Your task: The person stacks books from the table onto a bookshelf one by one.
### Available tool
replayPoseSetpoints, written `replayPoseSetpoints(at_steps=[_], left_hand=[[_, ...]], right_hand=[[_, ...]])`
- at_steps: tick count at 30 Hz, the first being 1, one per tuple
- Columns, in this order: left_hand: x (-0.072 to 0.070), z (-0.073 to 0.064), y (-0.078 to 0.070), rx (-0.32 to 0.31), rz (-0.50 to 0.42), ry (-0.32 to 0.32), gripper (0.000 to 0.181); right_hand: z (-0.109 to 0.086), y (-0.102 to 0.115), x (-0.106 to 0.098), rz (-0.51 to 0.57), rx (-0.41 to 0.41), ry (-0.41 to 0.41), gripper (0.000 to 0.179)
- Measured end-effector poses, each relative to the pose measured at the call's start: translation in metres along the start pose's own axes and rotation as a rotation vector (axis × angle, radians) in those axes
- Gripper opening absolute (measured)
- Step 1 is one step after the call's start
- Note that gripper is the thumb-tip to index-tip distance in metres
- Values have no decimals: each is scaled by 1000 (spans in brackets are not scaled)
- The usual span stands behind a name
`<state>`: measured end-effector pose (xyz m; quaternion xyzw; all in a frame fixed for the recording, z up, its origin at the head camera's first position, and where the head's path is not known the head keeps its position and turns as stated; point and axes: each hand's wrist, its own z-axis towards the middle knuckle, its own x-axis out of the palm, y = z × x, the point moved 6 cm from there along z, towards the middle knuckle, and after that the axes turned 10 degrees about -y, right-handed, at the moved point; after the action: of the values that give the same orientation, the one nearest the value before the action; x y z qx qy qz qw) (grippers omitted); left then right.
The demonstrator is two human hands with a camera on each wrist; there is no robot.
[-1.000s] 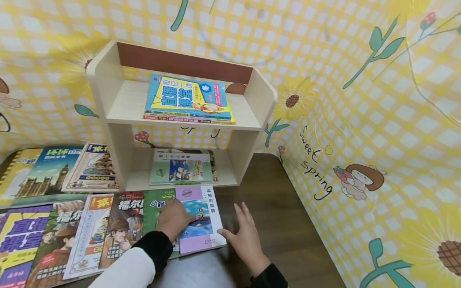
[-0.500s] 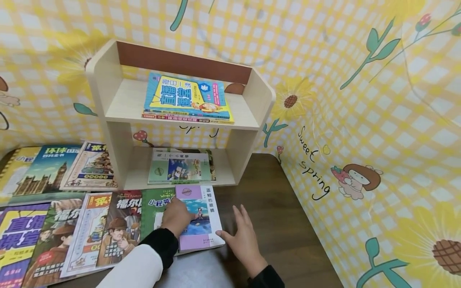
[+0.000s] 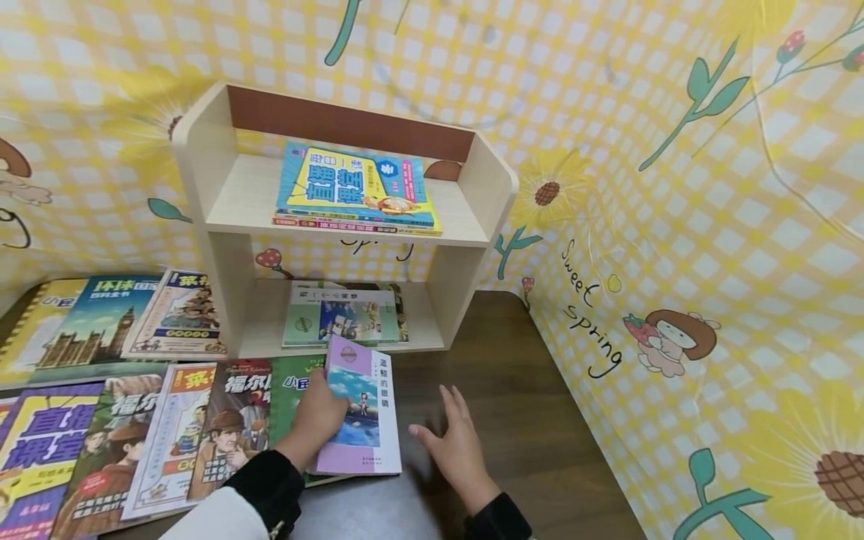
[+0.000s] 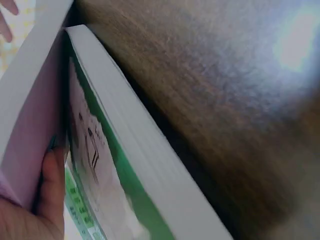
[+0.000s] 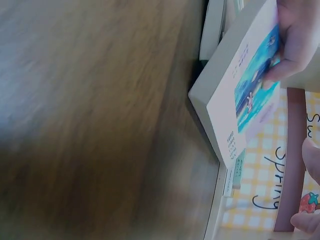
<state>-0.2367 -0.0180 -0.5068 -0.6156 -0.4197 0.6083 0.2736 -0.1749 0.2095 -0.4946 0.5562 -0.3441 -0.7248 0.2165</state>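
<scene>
Pinching the lilac-and-white book by its left edge, my left grip is clamped with the thumb on the cover, holding it tilted above the green book. With only 1 edge secured, the unsupported right side could sag or twist loose towards the bench. The green book, close beneath, could be dragged along. My right grip, fingers spread, stands apart and lends no support. Beyond, the lower shelf could knock the book's top corner.

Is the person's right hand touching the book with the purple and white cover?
No, in the head view a strip of bare table separates the right hand from the purple-and-white book.
</scene>
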Motion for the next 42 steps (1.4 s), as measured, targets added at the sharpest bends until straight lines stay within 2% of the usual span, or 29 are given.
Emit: replayPoseSetpoints(at_steps=[3,6,10,13,18,24,28,33,37,42], left_hand=[[-10,-2,2,41,-105,-26,69],[-20,-4,5,72,-161,-18,69],[-34,-10,7,109,-181,25,69],[-45,-16,4,113,-221,38,67],[-60,-24,0,57,-337,25,66],[-73,-25,1,-12,-439,-48,62],[-77,-22,3,-47,-537,-100,58],[-75,-20,6,-81,-633,-181,60],[-70,-20,8,-102,-672,-241,61],[-66,-23,10,-131,-680,-241,66]], right_hand=[[3,5,10,61,21,41,77],[4,10,22,135,61,87,71],[4,21,37,218,98,122,69],[3,31,47,303,116,158,71],[-3,51,58,432,128,208,69],[-14,67,63,535,144,254,52],[-22,73,68,616,181,259,44],[-26,75,68,727,243,208,46],[-27,76,66,764,279,197,49],[-23,75,63,793,338,212,48]])
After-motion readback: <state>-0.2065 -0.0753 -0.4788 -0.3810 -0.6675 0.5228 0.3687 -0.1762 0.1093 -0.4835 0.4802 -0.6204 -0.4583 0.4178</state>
